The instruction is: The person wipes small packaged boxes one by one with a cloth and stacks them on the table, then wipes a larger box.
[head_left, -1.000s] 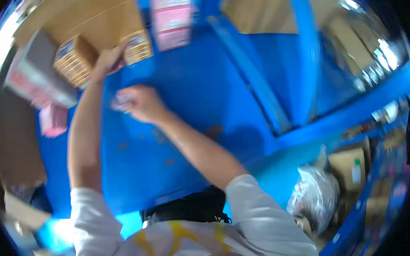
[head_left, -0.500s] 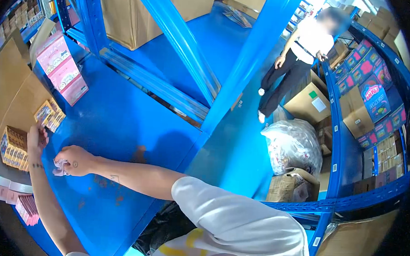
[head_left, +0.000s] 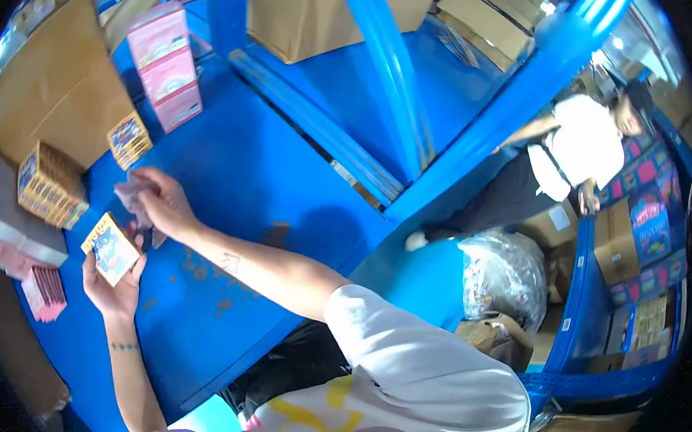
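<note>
the tall yellow stack (head_left: 51,186) of packs stood on a blue shelf (head_left: 241,182). to its near right, the left hand (head_left: 114,290) held a small yellow-edged box (head_left: 114,251), thumb and fingers spread on opposite edges and its pictured face turned up; the box was near the stack but apart from it. farther right of the stack, the right hand (head_left: 166,205) was closed narrowly on a crumpled greyish-purple cloth (head_left: 133,193), which hung just beyond the box; whether the two touched could not be told. beyond the stack and a little right stood a short yellow stack (head_left: 130,141), and past that a pink box column (head_left: 169,67) three boxes high. a brown cardboard panel (head_left: 61,88) rose behind the tall yellow stack, while pink packets (head_left: 45,293) sat on its near side. reddish-brown marks (head_left: 226,304) spotted the shelf to the stack's right. well apart, far to the right of the stack, were a stuffed clear plastic bag (head_left: 505,273) and another person (head_left: 584,143) in a white top and dark trousers.
</note>
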Demonstrator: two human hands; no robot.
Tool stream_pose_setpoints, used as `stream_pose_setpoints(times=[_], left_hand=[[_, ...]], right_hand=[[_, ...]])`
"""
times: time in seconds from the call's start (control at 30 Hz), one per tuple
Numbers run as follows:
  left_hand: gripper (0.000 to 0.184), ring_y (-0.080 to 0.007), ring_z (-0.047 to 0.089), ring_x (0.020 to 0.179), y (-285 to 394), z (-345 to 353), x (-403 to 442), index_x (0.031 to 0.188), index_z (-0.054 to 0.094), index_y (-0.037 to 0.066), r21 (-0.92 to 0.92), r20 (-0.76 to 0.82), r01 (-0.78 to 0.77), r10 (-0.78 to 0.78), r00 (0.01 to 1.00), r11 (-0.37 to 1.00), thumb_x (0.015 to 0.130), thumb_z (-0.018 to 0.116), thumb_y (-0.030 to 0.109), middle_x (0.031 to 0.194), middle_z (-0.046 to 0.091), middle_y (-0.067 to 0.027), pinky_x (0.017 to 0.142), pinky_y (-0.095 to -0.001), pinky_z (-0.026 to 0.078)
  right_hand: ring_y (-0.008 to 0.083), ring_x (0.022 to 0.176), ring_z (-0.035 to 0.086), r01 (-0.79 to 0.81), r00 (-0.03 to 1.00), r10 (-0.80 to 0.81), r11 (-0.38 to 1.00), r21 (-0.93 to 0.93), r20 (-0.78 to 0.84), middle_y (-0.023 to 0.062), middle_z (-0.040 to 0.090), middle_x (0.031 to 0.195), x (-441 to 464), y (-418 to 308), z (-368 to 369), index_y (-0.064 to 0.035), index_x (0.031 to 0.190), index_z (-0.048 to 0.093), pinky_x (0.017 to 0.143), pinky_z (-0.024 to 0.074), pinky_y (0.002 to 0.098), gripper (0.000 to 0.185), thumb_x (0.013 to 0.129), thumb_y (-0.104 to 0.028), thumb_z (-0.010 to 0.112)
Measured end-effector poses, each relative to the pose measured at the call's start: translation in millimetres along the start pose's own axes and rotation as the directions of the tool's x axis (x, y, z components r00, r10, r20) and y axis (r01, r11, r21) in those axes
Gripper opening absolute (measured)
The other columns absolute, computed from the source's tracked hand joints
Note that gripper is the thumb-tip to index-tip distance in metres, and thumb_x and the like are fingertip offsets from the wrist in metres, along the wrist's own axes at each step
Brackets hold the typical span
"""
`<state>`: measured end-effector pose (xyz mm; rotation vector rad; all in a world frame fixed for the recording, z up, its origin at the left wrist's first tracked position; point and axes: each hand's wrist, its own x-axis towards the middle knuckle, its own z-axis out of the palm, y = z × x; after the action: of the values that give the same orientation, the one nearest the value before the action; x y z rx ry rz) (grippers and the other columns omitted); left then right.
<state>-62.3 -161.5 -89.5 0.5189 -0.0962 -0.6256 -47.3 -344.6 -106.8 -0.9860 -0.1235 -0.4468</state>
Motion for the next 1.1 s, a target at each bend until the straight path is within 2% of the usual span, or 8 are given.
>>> stream_pose_setpoints(times=[0.13,0.27,0.4,0.47,0.63,0.83,0.97,1.1], left_hand=[[0.064,-0.0436,0.043,0.134,-1,-9,10,0.148,0.036,0.005,-0.092,0.115,-0.029,0.039,0.993,0.995,0.099,0.047,0.046,0.146,0.045,-0.0206,0.106,-0.0609,0.037],[0.065,-0.0398,0.044,0.133,-7,-11,4,0.145,0.038,0.003,-0.151,0.27,0.067,-0.024,0.962,0.986,0.1,0.041,0.05,0.143,0.047,-0.0217,0.11,-0.0602,0.031],[0.059,-0.0324,0.054,0.121,-11,-17,17,0.14,0.045,0.007,-0.304,0.281,0.057,0.033,0.959,0.951,0.101,0.039,0.051,0.133,0.056,-0.0165,0.105,-0.0556,0.039],[0.054,-0.0283,0.057,0.117,-24,-15,4,0.136,0.05,0.008,-0.247,0.133,-0.047,0.082,0.988,0.968,0.102,0.041,0.049,0.127,0.06,-0.0137,0.103,-0.0485,0.042],[0.051,-0.0261,0.057,0.115,-20,-32,11,0.129,0.056,0.008,-0.467,0.56,0.141,0.169,0.811,0.873,0.101,0.044,0.049,0.122,0.063,-0.0125,0.103,-0.043,0.042],[0.049,-0.0252,0.057,0.113,-9,-15,1,0.125,0.057,0.007,-0.415,0.326,0.147,-0.005,0.945,0.898,0.101,0.044,0.048,0.119,0.063,-0.0131,0.104,-0.0434,0.041],[0.04,-0.0207,0.062,0.103,-18,20,-5,0.115,0.061,0.001,-0.089,0.003,-0.061,0.062,0.998,0.994,0.102,0.048,0.036,0.111,0.067,-0.0123,0.096,-0.0354,0.048],[0.049,-0.0257,0.061,0.107,-19,-46,11,0.126,0.054,0.004,-0.435,0.301,0.115,0.024,0.953,0.893,0.103,0.041,0.044,0.118,0.062,-0.0149,0.098,-0.0398,0.047]], right_hand=[[0.0171,0.086,0.062,0.101,0.995,-0.099,0.95,-0.296,0.021,0.0107,0.068,0.107,-5,-20,3,-0.0011,0.12,0.058,0.076,0.0508,0.0256,0.037,0.085,0.0,0.046],[0.0254,0.104,0.061,0.477,0.877,-0.425,0.716,-0.509,0.224,0.0139,0.063,0.121,-14,-25,20,-0.0021,0.129,0.057,0.089,0.049,0.033,0.041,0.088,-0.007,0.052],[0.0326,0.127,0.052,0.689,0.712,-0.329,0.497,-0.527,0.62,0.0149,0.049,0.144,-18,-9,36,-0.0034,0.136,0.053,0.105,0.0396,0.0392,0.046,0.09,-0.009,0.054],[0.039,0.137,0.041,0.711,0.703,-0.12,0.135,-0.69,0.701,0.017,0.046,0.147,-48,-13,36,-0.0054,0.137,0.053,0.113,0.0284,0.0507,0.05,0.089,-0.016,0.059],[0.0348,0.139,0.04,0.796,0.579,-0.083,0.272,-0.541,0.811,0.0142,0.051,0.144,-50,-11,42,-0.0058,0.129,0.062,0.114,0.0312,0.0481,0.042,0.087,-0.008,0.058],[0.032,0.135,0.047,0.789,0.528,-0.097,0.425,-0.444,0.844,0.016,0.058,0.136,-47,-1,33,-0.0068,0.122,0.067,0.113,0.0268,0.0575,0.037,0.086,-0.009,0.059],[0.0265,0.13,0.052,0.579,0.815,-0.262,0.403,-0.709,0.517,0.0135,0.061,0.133,-37,-5,27,-0.007,0.115,0.071,0.114,0.0283,0.0525,0.036,0.081,-0.003,0.061],[0.0255,0.13,0.053,0.702,0.696,-0.212,0.399,-0.589,0.686,0.013,0.064,0.129,-66,-8,52,-0.006,0.111,0.072,0.114,0.0312,0.0489,0.035,0.078,-0.001,0.062]])
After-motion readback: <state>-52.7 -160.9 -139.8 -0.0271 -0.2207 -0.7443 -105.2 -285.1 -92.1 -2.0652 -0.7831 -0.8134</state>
